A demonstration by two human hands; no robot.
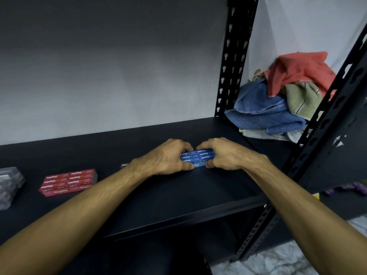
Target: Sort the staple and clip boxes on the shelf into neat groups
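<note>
Blue staple boxes (197,157) half-hidden between both hands.

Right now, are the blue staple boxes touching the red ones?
Apart. The head view shows the blue staple boxes between both hands, with bare shelf separating them from the red staple boxes.

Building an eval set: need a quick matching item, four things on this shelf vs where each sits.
Things:
1. blue staple boxes
2. red staple boxes
3. clear plastic boxes
4. pile of towels

Places:
A. far left edge of the shelf
B. beyond the right upright
C. between the left hand and the right hand
D. left of the left forearm

Pairs: 1-C, 2-D, 3-A, 4-B
</note>
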